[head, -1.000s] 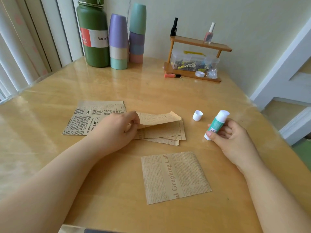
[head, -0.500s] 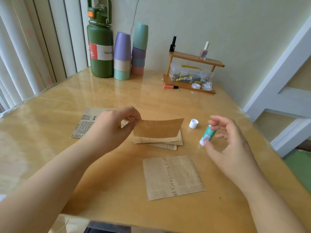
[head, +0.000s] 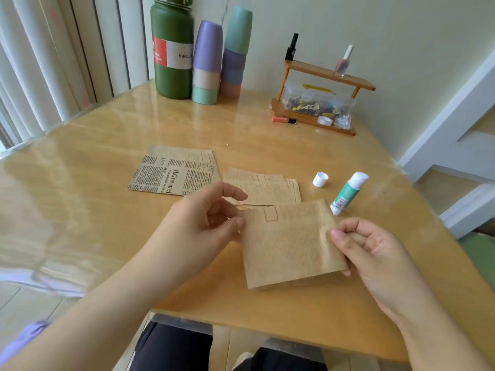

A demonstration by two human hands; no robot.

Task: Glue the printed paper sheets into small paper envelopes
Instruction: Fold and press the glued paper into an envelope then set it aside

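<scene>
At the far left of the glossy wooden table (head: pixel 80 210) lies a flat brown sheet with bold black newsprint (head: pixel 174 174), not yet folded or glued as far as I can tell. The left hand (head: pixel 206 223) pinches the left edge of a folded brown printed-paper piece (head: pixel 289 245) between thumb and fingers, and the right hand (head: pixel 375 253) pinches its right edge, so the piece is held up between both, just above the table's near edge. Behind it rests a small stack of similar brown printed pieces (head: pixel 267 186), judged still waiting for glue. To the right lie the loose white cap (head: pixel 320 179) and the uncapped green-and-white glue stick (head: pixel 347 194), on its side, touched by neither hand. My guess is the task is early: the held piece has yet to be glued, and the rest remain.

Half a second ago the left hand alone lifted this piece off the stack while the right was letting go of the glue stick; now both hands hold the piece nearer the body, hiding the square piece that lay there
</scene>
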